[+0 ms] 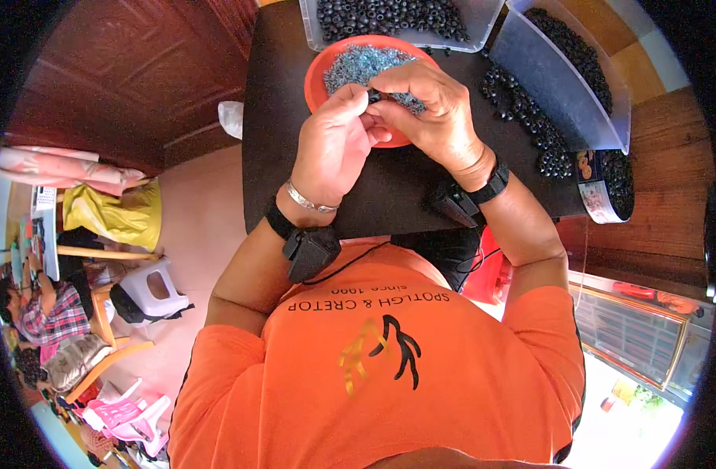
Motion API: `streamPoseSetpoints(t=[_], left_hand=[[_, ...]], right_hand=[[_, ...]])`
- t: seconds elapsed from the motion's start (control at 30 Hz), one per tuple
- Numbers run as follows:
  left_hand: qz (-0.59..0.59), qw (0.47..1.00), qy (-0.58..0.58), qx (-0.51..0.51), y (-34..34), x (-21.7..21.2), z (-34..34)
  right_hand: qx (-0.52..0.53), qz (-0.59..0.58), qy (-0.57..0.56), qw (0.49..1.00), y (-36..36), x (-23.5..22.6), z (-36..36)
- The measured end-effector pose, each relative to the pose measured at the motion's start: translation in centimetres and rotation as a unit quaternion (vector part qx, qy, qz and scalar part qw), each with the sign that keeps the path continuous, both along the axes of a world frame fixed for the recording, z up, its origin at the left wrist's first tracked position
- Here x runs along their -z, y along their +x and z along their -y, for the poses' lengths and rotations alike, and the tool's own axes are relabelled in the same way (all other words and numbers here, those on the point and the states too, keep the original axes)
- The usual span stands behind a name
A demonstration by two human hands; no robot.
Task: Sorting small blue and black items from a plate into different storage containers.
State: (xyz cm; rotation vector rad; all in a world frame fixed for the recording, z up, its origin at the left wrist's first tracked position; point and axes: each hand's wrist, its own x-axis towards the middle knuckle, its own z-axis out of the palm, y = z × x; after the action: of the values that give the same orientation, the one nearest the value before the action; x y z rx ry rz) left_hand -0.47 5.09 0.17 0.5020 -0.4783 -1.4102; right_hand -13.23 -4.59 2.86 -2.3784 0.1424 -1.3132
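Note:
My left hand (334,148) and my right hand (436,113) meet above an orange-red bowl (317,78). A small black round part (375,96) sits between the fingertips of both. The left thumb presses against it from one side, with the left fingers curled below. My right thumb and forefinger pinch at its other side; whatever else may be between these fingertips is too small to make out. Many small silvery metal pieces (350,66), perhaps screws, fill the bowl.
Behind the bowl stands a clear bin (315,35) of black ring-like parts. A second clear bin (557,86) leans at the right, beside loose black parts (530,117) on the dark table (283,102). A round tub (598,201) stands at the table's right edge.

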Motion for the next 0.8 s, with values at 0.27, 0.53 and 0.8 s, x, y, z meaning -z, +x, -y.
streamPoseSetpoints(t=[0.27,0.53,0.8], left_hand=[[-0.01,1.0,-0.018,0.012,0.04,0.12,-0.16],[0.035,0.999,0.003,0.014,0.11,-0.06,-0.25],[0.036,0.999,-0.005,0.013,0.11,0.08,-0.3]], right_hand=[[-0.058,-0.044,0.124,0.99,-0.5,-0.27,0.0],[-0.107,-0.045,0.296,0.948,-0.7,-0.18,-0.01],[-0.142,-0.024,0.267,0.953,-0.69,0.11,0.45]])
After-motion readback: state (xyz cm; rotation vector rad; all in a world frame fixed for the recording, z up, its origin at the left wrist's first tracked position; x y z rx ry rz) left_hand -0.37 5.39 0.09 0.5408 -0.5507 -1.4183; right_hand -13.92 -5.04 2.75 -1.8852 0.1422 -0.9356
